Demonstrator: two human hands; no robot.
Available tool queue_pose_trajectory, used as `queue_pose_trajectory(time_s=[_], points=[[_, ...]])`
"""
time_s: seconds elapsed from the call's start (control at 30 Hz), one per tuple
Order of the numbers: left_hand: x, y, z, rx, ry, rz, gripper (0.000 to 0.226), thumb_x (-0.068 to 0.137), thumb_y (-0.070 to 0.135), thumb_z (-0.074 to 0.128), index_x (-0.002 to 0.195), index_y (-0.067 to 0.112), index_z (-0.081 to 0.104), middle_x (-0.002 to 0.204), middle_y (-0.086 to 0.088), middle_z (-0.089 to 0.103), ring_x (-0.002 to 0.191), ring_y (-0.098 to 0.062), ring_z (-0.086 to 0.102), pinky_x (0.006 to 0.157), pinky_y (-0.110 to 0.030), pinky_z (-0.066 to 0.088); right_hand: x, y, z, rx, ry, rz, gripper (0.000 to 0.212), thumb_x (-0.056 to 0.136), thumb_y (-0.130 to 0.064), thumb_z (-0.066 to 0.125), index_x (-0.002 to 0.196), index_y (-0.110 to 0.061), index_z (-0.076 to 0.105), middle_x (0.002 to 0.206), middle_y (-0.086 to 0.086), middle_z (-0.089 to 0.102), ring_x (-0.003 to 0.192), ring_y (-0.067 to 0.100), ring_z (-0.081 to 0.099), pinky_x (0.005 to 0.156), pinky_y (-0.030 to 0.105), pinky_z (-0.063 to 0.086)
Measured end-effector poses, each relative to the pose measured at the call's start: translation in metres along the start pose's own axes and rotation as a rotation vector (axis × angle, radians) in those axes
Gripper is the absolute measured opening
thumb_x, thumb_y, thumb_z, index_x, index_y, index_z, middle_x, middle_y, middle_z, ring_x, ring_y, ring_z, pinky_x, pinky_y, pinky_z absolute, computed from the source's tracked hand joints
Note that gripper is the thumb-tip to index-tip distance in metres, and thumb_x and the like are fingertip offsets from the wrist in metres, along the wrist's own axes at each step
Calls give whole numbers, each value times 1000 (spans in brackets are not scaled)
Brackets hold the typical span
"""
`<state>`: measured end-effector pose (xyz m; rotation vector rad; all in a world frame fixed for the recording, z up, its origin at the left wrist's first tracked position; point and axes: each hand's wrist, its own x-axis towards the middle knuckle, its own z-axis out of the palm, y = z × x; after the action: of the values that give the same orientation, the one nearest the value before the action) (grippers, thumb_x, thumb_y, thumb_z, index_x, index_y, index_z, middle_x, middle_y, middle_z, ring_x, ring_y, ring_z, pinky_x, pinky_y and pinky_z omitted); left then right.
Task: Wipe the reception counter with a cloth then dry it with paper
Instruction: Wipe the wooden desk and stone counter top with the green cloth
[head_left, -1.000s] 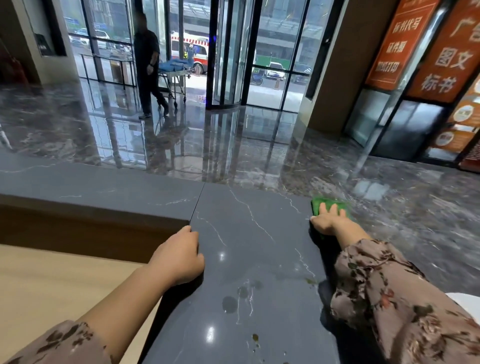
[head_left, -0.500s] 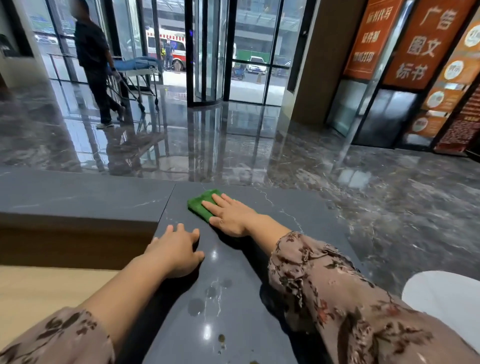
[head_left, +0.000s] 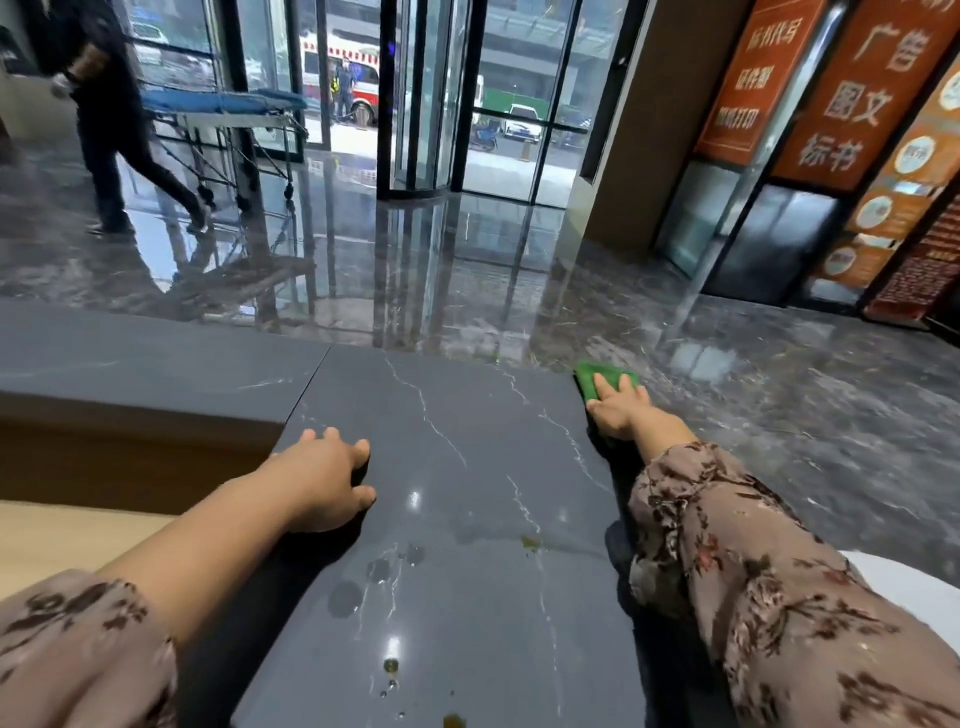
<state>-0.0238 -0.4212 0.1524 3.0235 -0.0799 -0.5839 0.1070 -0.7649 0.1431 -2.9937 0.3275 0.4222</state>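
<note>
A: Start at the left. What is that hand doing?
B: The left hand (head_left: 324, 480) rests on the counter (head_left: 467, 441) at its left edge, fingers loosely curled and holding nothing.
A: And to its right?
B: Water drops (head_left: 378, 570) lie just nearer the body than that hand. An amber spot (head_left: 530, 543) sits further right, close to the right forearm.
A: Where is the cloth?
B: The green cloth (head_left: 605, 378) lies at the slab's far right corner, flat under the right hand (head_left: 618, 410). Its straight fingers press the cloth down rather than grip it.
A: So which way does the work lie?
B: Back toward the body and leftward from the right hand, I judge. The slab runs lengthwise away from the person, so a pull would follow its long axis. The left hand is nearer the drops, but the right has the cloth.
A: Any paper?
B: A white shape (head_left: 914, 587) shows past the right sleeve, but I cannot tell what it is.
</note>
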Motion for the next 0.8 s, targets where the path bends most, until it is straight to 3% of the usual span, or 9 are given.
queue_pose_trajectory(time_s=[0.37,0.43,0.53,0.63,0.8], points=[[-13,-5,2,-42,54,48,66,96,48,42,153,23,18,158,-13,16,146,-33,13,116,-46,25,-118,38,35,-7,-26,-42,58,104,-37,21,153,-22,-4,158,19,-13,147,36,-9,120,44,1],[-22,-9,1,-153,92,83,64,95,44,47,150,21,26,155,-12,26,144,-30,21,115,-42,27,-143,43,43,-11,-23,-47,58,104,-35,21,153,-21,-5,158,18,-15,147,34,-10,120,42,-1],[-41,-25,0,-500,190,136,60,93,32,56,147,16,35,149,-7,41,137,-24,39,111,-32,31,-176,51,55,0,-23,-50,58,104,-36,21,153,-21,-7,158,15,-17,147,32,-13,120,42,-3],[-63,-46,7,-771,219,147,65,93,23,59,150,15,29,152,-7,37,138,-23,38,112,-34,29,-199,56,65,-13,-19,-30,59,104,-36,22,153,-20,-7,159,14,-15,147,30,-14,120,42,-2],[-92,-72,30,-967,189,112,61,98,19,52,151,15,24,152,-2,34,139,-24,35,107,-34,32,-219,33,63,-9,-17,99,60,103,-40,20,153,-21,-6,159,14,-14,147,34,-11,120,46,1]])
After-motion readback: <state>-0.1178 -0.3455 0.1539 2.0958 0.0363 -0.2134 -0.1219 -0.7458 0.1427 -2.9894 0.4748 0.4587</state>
